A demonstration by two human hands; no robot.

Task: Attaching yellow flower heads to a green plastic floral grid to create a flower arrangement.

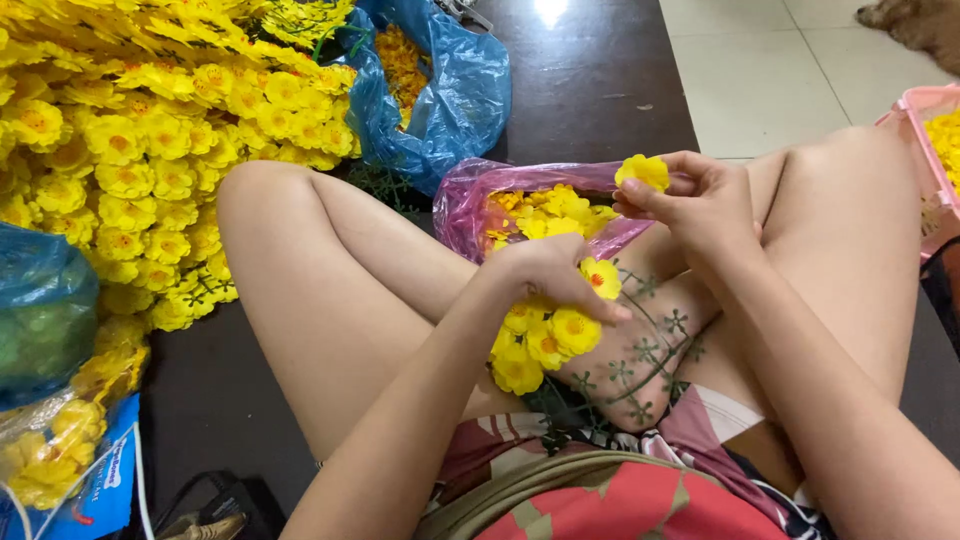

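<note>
My left hand [548, 275] grips a green plastic stem [640, 370] with several yellow artificial flowers [545, 340] fitted on it, resting across my crossed legs. One flower [600, 277] sits by my left thumb. My right hand [700, 205] is raised above, pinching a single loose yellow flower head [643, 171] between thumb and fingers. Just beyond my hands a pink plastic bag [470, 200] lies open with more loose yellow flower heads [545, 212] inside.
A big heap of finished yellow flower stems [130, 150] fills the left. A blue bag [450, 90] with flowers lies behind it, another blue bag [40, 310] at the near left. A pink basket [925, 150] of flowers stands at right on the dark mat [590, 80].
</note>
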